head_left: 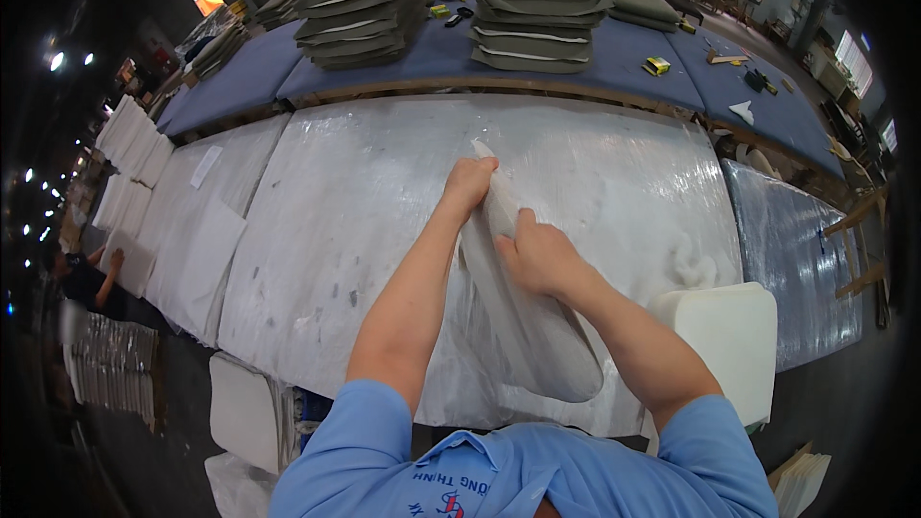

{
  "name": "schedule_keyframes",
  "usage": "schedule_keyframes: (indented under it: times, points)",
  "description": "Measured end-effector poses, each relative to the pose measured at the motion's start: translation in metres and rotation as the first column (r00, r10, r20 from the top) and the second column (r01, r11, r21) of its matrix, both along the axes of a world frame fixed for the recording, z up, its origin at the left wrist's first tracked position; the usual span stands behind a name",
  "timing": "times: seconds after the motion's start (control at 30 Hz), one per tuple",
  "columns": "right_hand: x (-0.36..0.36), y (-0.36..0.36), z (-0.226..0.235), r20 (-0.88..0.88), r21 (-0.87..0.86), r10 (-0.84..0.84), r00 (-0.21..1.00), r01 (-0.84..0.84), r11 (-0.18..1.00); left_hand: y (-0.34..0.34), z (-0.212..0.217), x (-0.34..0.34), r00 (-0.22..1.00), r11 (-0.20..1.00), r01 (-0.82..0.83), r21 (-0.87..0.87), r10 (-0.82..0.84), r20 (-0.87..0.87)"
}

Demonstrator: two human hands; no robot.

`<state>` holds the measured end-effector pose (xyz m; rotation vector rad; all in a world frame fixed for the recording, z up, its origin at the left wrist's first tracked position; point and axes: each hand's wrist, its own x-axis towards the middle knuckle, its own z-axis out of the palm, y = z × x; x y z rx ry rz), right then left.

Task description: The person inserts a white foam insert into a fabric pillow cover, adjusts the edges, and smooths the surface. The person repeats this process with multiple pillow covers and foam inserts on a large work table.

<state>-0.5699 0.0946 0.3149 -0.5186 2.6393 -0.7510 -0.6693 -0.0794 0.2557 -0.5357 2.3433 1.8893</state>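
1. Left hand [468,184] clamps the grey fabric piece [552,350] at its 11 o'clock end; right hand [539,254] grips its upper edge.
2. Piece sits mid-bench [336,221], rounded end toward 5.
3. Looks partway; handling unfinished.
4. Stacked cushions [360,14] at 11 seem done; white pad [724,336], between 3 and 4, probably waiting.

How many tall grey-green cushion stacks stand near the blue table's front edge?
2: the left stack, left of centre, and the right stack, right of centre; more may be hidden behind them.
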Motion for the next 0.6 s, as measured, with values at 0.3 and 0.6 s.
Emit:
schedule_keyframes:
  times: [0.3,0.6]
  points:
    - [-0.051,-0.052,-0.003,0.049,-0.030,-0.056,0.997,0.057,0.998,-0.025,-0.010,-0.007,0.997,0.987,-0.030,0.158,0.040,-0.061]
    - [0.044,0.066,-0.017,0.059,-0.249,0.160,0.985,-0.141,0.958,0.003,-0.009,-0.005,0.993,0.993,-0.043,0.105,0.054,-0.104]
